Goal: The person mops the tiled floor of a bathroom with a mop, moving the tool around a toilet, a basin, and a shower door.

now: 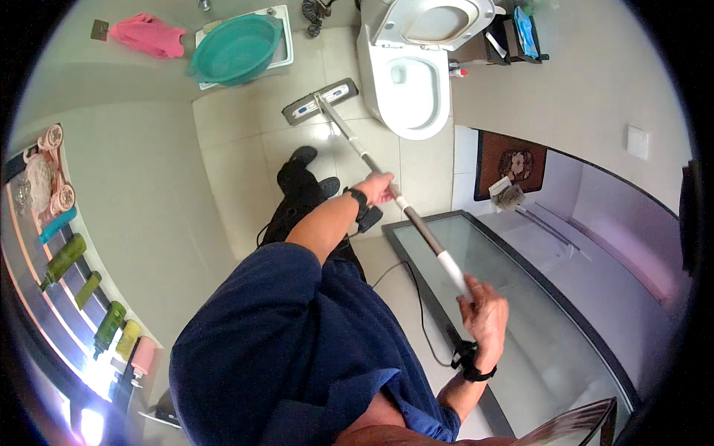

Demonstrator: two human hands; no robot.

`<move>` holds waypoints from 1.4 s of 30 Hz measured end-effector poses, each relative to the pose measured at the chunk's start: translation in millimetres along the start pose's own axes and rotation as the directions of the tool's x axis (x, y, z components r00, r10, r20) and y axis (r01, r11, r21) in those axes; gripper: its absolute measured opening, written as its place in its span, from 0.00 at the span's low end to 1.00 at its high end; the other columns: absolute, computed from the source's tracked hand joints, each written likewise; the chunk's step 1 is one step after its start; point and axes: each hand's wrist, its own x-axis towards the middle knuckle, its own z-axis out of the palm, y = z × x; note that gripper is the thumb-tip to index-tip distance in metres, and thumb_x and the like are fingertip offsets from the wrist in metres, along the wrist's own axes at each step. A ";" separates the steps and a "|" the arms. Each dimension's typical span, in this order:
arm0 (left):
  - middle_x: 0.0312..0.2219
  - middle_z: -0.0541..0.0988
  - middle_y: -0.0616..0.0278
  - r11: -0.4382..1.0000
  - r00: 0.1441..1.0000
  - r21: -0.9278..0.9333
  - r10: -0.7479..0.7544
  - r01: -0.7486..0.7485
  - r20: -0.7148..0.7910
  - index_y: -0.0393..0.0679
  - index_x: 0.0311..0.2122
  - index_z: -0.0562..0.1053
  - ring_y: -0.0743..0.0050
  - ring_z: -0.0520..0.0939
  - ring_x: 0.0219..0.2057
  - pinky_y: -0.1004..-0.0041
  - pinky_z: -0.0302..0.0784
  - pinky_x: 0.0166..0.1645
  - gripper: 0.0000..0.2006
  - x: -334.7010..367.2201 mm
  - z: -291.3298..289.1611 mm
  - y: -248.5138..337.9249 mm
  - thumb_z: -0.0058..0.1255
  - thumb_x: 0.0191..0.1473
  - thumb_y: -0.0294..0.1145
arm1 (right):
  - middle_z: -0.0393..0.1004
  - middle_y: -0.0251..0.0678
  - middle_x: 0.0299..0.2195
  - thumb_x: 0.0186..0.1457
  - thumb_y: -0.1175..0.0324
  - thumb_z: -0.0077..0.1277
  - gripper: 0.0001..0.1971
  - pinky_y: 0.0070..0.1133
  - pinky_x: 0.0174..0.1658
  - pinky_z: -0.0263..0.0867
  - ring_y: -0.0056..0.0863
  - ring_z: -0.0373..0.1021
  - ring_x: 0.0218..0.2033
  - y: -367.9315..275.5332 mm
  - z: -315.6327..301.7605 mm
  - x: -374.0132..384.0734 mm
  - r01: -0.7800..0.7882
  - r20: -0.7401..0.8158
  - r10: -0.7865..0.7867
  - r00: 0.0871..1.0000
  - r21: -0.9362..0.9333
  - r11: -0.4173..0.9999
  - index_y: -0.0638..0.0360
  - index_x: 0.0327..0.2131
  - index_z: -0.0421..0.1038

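Observation:
A flat mop [344,126] with a grey pad head [305,109] rests on the tiled floor, left of the toilet bowl. Its long pole slants back toward my right side. Around the middle of the pole my left hand [377,187] is closed, a black band on its wrist. My right hand [487,316] grips the white upper end of the same pole, its fingers wrapped round it. Just ahead of my dark shoes [301,157], the mop head lies flat or nearly so.
A white toilet [414,97] with its lid up stands ahead. At the far left, a green basin [238,50] sits on a white sink. A glass door [513,297] stands at my right, with a brown mat [513,167] beyond it. Bottles [110,325] line the left shelf.

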 end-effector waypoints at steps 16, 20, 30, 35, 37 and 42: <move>0.25 0.74 0.62 0.992 0.947 -0.065 0.085 -0.111 -0.310 0.42 0.34 0.67 0.71 0.75 0.23 0.72 0.72 0.24 0.17 -97.2 -199.4 81.1 0.44 0.60 0.48 | 0.73 0.37 0.28 0.48 0.69 0.55 0.18 0.33 0.31 0.69 0.40 0.72 0.27 -136.1 32.9 74.8 0.273 -0.012 -0.273 0.962 0.001 0.962 0.50 0.46 0.72; 0.21 0.72 0.61 0.997 0.968 0.061 0.050 -0.036 -0.245 0.42 0.36 0.66 0.72 0.73 0.20 0.72 0.70 0.20 0.16 -76.0 -190.5 49.4 0.36 0.62 0.46 | 0.73 0.38 0.28 0.48 0.69 0.56 0.20 0.33 0.30 0.69 0.40 0.73 0.27 -129.3 40.1 35.6 0.132 0.075 -0.127 0.989 -0.062 0.989 0.49 0.48 0.70; 0.24 0.78 0.52 0.785 0.970 0.584 -0.241 0.208 -0.022 0.36 0.35 0.70 0.68 0.78 0.18 0.75 0.70 0.18 0.20 -74.7 -75.2 -81.0 0.37 0.62 0.46 | 0.74 0.44 0.26 0.45 0.66 0.60 0.24 0.31 0.31 0.69 0.41 0.73 0.25 -122.5 52.1 -125.5 -0.404 0.276 0.353 0.894 0.157 0.901 0.55 0.49 0.72; 0.27 0.80 0.54 0.645 0.895 0.732 -0.432 0.220 0.111 0.37 0.34 0.73 0.71 0.80 0.22 0.74 0.73 0.22 0.17 -96.2 -77.7 -102.9 0.38 0.60 0.42 | 0.76 0.48 0.30 0.42 0.68 0.61 0.26 0.29 0.34 0.70 0.40 0.75 0.28 -129.6 61.4 -166.0 -0.473 0.294 0.382 0.876 0.365 0.802 0.60 0.49 0.71; 0.27 0.80 0.54 0.641 0.903 0.732 -0.422 0.234 0.081 0.37 0.34 0.73 0.71 0.79 0.23 0.74 0.72 0.22 0.18 -103.8 -78.2 -97.1 0.38 0.59 0.43 | 0.76 0.46 0.28 0.42 0.68 0.61 0.27 0.29 0.33 0.70 0.40 0.74 0.27 -118.0 57.8 -158.1 -0.445 0.347 0.346 0.872 0.266 0.855 0.58 0.49 0.71; 0.30 0.79 0.55 0.813 0.924 0.509 -0.373 0.284 0.079 0.38 0.39 0.71 0.72 0.78 0.25 0.77 0.72 0.22 0.18 -79.6 -145.4 -52.1 0.35 0.61 0.43 | 0.73 0.43 0.25 0.42 0.68 0.59 0.25 0.32 0.31 0.67 0.41 0.72 0.27 -103.5 63.7 -96.5 -0.235 0.305 0.157 0.939 0.239 0.942 0.54 0.49 0.72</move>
